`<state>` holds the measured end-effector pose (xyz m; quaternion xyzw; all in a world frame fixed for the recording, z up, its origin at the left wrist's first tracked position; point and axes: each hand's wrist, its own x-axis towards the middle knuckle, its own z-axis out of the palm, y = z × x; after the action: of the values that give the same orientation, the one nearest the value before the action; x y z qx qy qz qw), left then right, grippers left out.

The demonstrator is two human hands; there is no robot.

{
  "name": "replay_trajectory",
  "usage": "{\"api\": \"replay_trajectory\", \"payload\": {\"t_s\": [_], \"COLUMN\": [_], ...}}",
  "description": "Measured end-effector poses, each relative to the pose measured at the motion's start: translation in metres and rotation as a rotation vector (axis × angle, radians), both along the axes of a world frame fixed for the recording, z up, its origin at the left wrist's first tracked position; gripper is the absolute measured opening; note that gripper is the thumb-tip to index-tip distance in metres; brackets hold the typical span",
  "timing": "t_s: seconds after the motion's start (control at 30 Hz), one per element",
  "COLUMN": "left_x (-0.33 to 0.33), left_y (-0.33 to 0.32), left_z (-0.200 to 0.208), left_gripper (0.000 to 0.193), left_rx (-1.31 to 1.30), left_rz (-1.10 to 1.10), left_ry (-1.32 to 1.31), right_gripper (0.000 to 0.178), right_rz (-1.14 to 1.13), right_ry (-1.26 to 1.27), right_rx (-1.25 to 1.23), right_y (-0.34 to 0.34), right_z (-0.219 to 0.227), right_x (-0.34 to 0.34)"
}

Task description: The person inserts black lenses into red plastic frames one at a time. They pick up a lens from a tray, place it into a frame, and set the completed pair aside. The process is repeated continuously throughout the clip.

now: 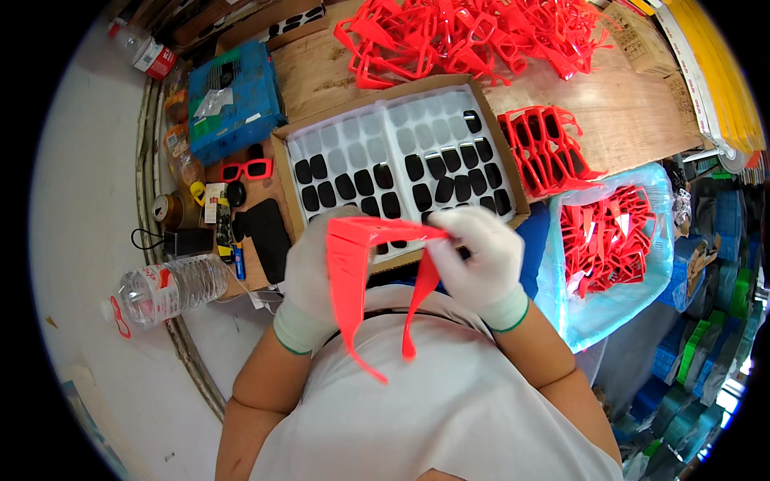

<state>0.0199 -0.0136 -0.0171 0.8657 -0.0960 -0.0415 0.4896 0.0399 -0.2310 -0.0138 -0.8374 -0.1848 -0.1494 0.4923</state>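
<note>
A red glasses frame [346, 268] is held up in front of my chest, its two temples hanging down toward me. My left hand [309, 268], in a white glove, is closed on the frame's left side, with its fingers partly hidden behind the red plastic. The gloved right hand [481, 256] pinches the frame's right end near the hinge. Just beyond both hands lies a cardboard box [281, 172] with a white compartment tray of dark lenses [345, 186]. Whether a lens sits in the held frame is hidden.
Red frames [473, 40] are heaped at the back. Stacked red sunglasses [549, 152] stand right of the box, above a bag-lined bin [662, 264] of more frames. A blue box [241, 104], black phone [269, 236] and plastic bottle [188, 284] are on the left.
</note>
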Motion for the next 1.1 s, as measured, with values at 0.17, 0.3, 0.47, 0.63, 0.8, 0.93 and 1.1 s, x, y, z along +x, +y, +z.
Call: {"api": "replay_trajectory", "payload": {"t_s": [0.17, 0.3, 0.47, 0.63, 0.8, 0.93, 1.1], "left_x": [-0.004, 0.000, -0.010, -0.012, -0.012, -0.010, -0.010], "left_y": [0.004, 0.037, 0.002, -0.020, -0.008, 0.001, 0.003], "left_z": [-0.002, 0.003, 0.033, 0.027, -0.001, 0.014, 0.017], "left_gripper": [0.027, 0.019, 0.034, 0.033, 0.029, 0.028, 0.033], "left_rx": [-0.148, -0.435, -0.212, -0.634, -0.756, -0.563, -0.553], "left_rz": [0.156, 0.643, -0.019, 0.024, 0.162, 0.021, 0.013], "left_ry": [0.156, 0.050, 0.267, 0.638, 0.694, 0.654, 0.717], "right_gripper": [0.032, 0.034, 0.026, 0.024, 0.050, 0.040, 0.020], "right_rz": [-0.269, -0.284, -0.181, 0.131, 0.256, 0.400, 0.507], "right_ry": [-0.573, -0.720, -0.806, -0.566, -0.145, 0.213, 0.402], "right_rx": [-0.224, -0.369, -0.327, -0.120, 0.120, 0.157, 0.025], "right_y": [-0.013, -0.032, 0.000, 0.017, 0.022, 0.012, 0.014], "right_z": [-0.010, -0.008, -0.015, -0.025, -0.021, 0.002, -0.009], "right_x": [0.026, 0.026, 0.019, 0.007, -0.008, -0.006, -0.003]}}
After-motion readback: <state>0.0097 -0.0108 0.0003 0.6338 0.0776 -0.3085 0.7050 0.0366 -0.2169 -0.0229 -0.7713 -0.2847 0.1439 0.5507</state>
